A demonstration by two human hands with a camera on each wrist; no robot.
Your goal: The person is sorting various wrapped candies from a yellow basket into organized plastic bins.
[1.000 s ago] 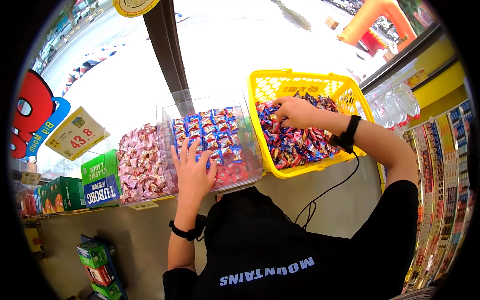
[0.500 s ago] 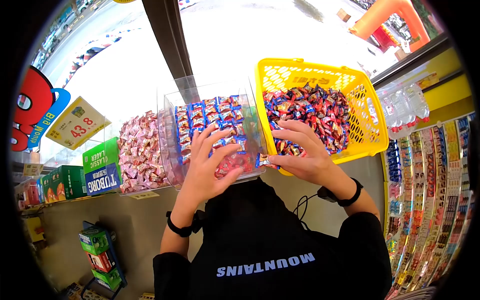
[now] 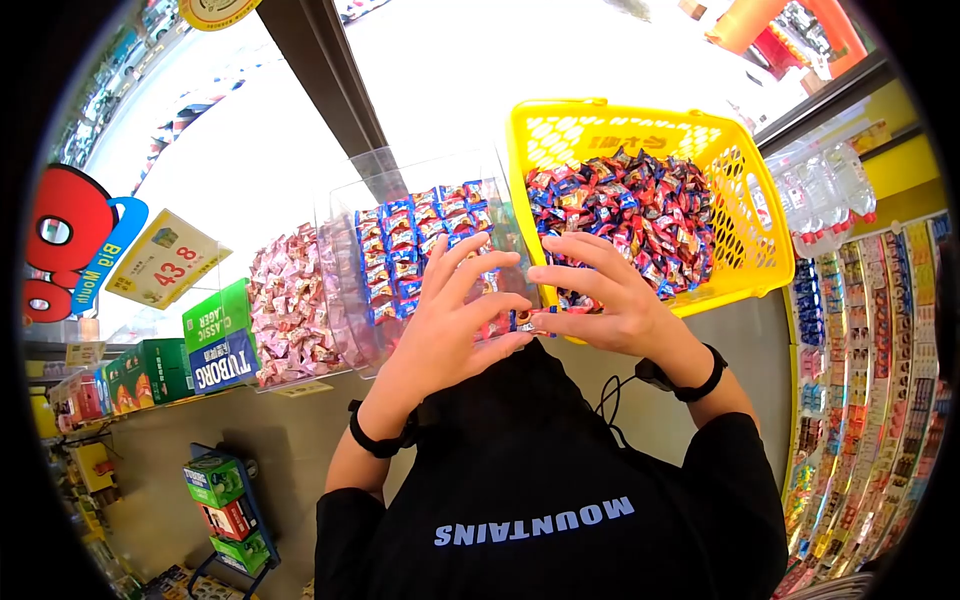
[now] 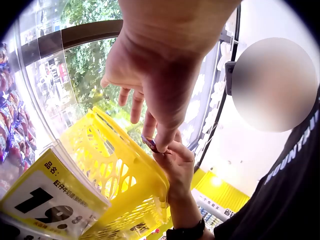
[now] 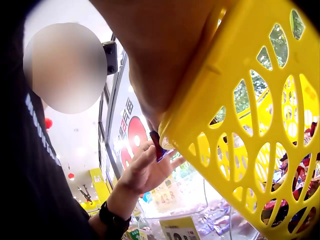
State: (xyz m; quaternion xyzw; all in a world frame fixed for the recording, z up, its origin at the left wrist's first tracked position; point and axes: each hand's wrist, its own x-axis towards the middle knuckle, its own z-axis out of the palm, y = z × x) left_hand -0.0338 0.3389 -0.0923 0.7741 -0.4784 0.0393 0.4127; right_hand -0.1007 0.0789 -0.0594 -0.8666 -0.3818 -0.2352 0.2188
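In the head view my left hand and right hand meet in front of the clear box and the yellow basket. Between their fingertips is one small wrapped candy, dark with some blue. The left wrist view shows the left thumb and a finger pinching this candy, with the right fingers at its other end. From the right wrist, the candy spans the two hands beside the basket's wall. Similar candies lie in a loose heap in the basket. Blue-wrapped candies stand in neat rows in the clear box.
Pink-wrapped candies fill a bin to the left, beside green beer cartons. Water bottles stand right of the basket, near a packed shelf. A loaded cart stands on the floor at lower left.
My right hand has come out of the basket's heap with a candy and moved left and toward the body. The left hand has moved right from the rows to meet it, fingers closing in.
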